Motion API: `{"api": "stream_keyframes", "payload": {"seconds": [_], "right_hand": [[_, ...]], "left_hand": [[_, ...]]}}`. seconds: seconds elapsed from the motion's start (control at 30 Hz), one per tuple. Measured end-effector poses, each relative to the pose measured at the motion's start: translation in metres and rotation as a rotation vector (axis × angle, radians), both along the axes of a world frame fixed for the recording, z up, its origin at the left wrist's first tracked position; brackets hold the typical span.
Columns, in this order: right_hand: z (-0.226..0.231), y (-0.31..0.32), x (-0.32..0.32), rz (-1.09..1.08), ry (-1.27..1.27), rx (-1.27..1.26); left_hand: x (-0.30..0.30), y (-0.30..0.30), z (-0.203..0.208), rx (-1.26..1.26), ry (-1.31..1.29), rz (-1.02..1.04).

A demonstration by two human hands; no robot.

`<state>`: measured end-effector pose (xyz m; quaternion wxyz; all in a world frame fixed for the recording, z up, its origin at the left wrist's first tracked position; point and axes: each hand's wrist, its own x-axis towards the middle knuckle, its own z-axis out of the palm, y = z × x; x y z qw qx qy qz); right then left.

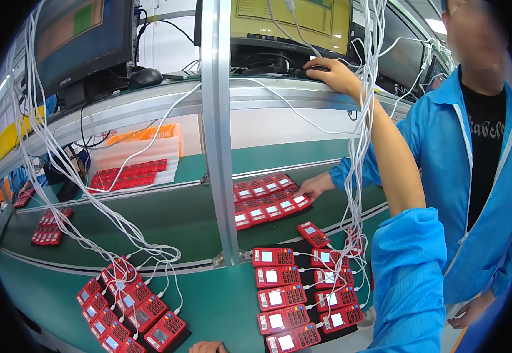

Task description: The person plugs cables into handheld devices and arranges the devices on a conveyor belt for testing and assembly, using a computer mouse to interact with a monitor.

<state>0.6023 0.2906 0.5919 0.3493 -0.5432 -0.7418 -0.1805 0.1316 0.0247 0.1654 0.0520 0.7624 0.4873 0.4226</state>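
Note:
My right arm in a blue sleeve reaches up to the shelf, and my right hand (339, 75) rests closed over a dark computer mouse (317, 69) below a lit monitor (291, 20). Only the top of my left hand (207, 347) shows at the lower edge, over the green bench; its fingers are mostly cut off. To its right, red card payment terminals (282, 296) lie in two columns, most with lit screens and white cables plugged in. On its left is another cabled group of red terminals (150, 310), some with dark screens.
A co-worker in a blue jacket (444, 141) stands at right, one hand (316, 186) touching a block of red terminals (268, 202) behind the frame. Bundles of white cables (359, 147) hang beside my arm. A metal post (216, 129) rises mid-view. Another monitor (79, 44) stands left.

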Motion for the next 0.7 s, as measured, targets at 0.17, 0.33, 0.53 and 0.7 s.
{"api": "stream_keyframes", "payload": {"seconds": [0.17, 0.33, 0.53, 0.7], "right_hand": [[0.0012, -0.0017, -0.0034, -0.009, -0.037, -0.001], [0.0007, -0.0036, -0.0028, -0.041, 0.015, -0.034], [0.0009, 0.0025, -0.0001, -0.029, -0.031, 0.007], [-0.0003, 0.0034, 0.0020, -0.061, -0.011, 0.020]], "left_hand": [[-0.0005, -0.0019, 0.0024, -0.012, -0.002, -0.001], [-0.0010, -0.0006, 0.0023, -0.003, 0.001, -0.018], [-0.0008, -0.0001, 0.0015, -0.006, 0.014, -0.009], [-0.0006, 0.0007, -0.0010, -0.002, 0.015, -0.009]]}}
